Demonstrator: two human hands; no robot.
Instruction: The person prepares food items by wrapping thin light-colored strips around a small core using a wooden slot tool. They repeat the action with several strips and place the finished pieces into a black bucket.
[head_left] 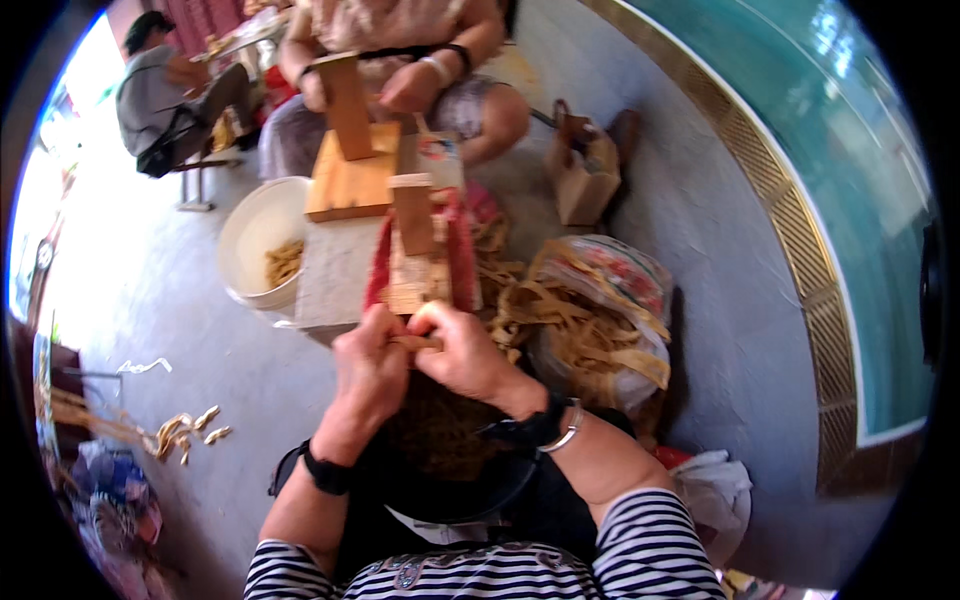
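Both my hands meet in front of my body, just beyond a dark basin [452,500] that holds brownish pieces. A short tan strip [413,343] runs between my fingers; its material is unclear. My left hand [370,368] is closed on one end, and my right hand [465,352] pinches the other. Right past my fingertips stands a small wooden block stand [413,222] with an upright post. Red cloth [379,258] lies along both sides of its pale base.
To the right, a plastic bag [640,275] overflows with tan strips [560,315]. A white bucket [240,235] stands left of a second wooden stand [348,105], where a co-worker's hands [412,88] are. Another person [165,95] sits farther back. A paper bag [590,178] is by the wall.
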